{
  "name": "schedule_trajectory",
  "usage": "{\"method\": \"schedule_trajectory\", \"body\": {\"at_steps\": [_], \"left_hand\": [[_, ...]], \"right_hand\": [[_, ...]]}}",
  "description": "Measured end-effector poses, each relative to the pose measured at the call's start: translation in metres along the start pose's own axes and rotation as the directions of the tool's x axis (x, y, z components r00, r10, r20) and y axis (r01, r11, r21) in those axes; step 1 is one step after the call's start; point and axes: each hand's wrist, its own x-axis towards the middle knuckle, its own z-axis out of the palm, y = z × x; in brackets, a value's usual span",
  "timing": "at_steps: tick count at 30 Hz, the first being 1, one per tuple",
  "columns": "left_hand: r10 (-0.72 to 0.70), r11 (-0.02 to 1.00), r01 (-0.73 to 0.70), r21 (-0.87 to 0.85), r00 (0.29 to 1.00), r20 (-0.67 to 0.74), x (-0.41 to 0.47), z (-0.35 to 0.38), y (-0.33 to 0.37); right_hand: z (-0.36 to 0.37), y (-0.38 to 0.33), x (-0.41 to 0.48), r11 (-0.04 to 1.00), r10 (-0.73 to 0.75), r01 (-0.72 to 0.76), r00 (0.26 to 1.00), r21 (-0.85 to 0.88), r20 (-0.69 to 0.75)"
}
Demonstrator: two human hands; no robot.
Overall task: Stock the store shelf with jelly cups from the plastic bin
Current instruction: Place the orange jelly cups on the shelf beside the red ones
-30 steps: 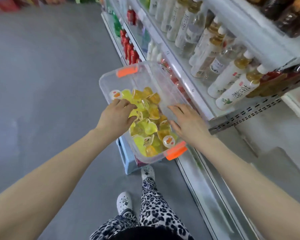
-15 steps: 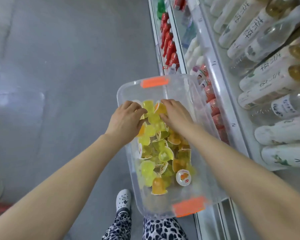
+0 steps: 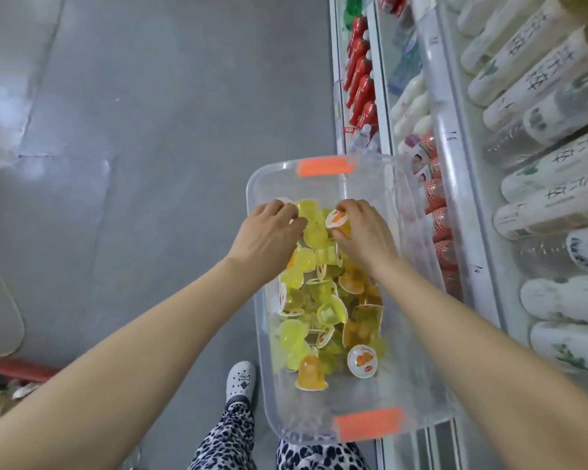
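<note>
A: Location of the jelly cups (image 3: 323,313)?

B: Heaped loose inside the clear plastic bin (image 3: 262,300). Yellow and orange mixed, some on their sides, some lid-up.

A: Position of the bin?

B: Just beside the store shelf (image 3: 455,184), long side along the front rail. One orange handle (image 3: 323,167) at the far end, a second (image 3: 369,424) at the near end. Support underneath not visible.

A: Left hand (image 3: 269,239)?

B: Over the far left of the heap, palm down. Fingers (image 3: 294,218) curled onto the yellow cups. Tips hidden, so cannot tell whether pinching anything.

A: Right hand (image 3: 367,235)?

B: At the far right of the heap, near the left hand but apart from it. Fingers and thumb pinching one orange jelly cup (image 3: 338,222), held tilted, printed lid turned up and leftward.

A: Shelf stock?

B: Red bottles (image 3: 362,83) in a row on a lower level, beyond the bin. White-labelled bottles (image 3: 550,198) in rows on the upper level, far right. Red-patterned packs (image 3: 438,218) just past the bin's right wall.

A: Anything else on record?

B: Grey floor (image 3: 150,130) to the left. White shoe (image 3: 241,381) and leopard-print trousers (image 3: 228,439) beside the bin's near left corner.
</note>
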Motion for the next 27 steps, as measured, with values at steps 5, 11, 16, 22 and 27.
{"method": "schedule_trajectory", "body": {"at_steps": [5,11,16,22,27], "left_hand": [[-0.111,0.974,0.063,0.22,0.97,0.216,0.043,-0.007,0.009],[-0.175,0.899,0.014,0.438,0.928,0.33,0.067,0.009,0.012],[-0.138,0.878,-0.022,0.478,0.946,0.295,0.067,0.012,0.014],[-0.111,0.924,0.022,0.381,0.971,0.211,0.041,0.002,0.027],[-0.038,0.996,0.026,0.088,0.991,0.13,0.011,-0.014,0.032]], "right_hand": [[-0.019,0.012,-0.039,0.998,0.007,-0.003,0.999,0.069,-0.054],[-0.022,0.017,-0.049,0.998,-0.021,0.025,0.998,0.058,-0.063],[-0.024,0.02,-0.05,0.996,-0.044,0.049,0.996,0.068,-0.077],[-0.032,0.013,-0.071,0.997,-0.038,0.045,0.991,0.058,-0.131],[-0.044,-0.005,-0.112,0.999,0.016,-0.007,0.972,0.039,-0.233]]}}
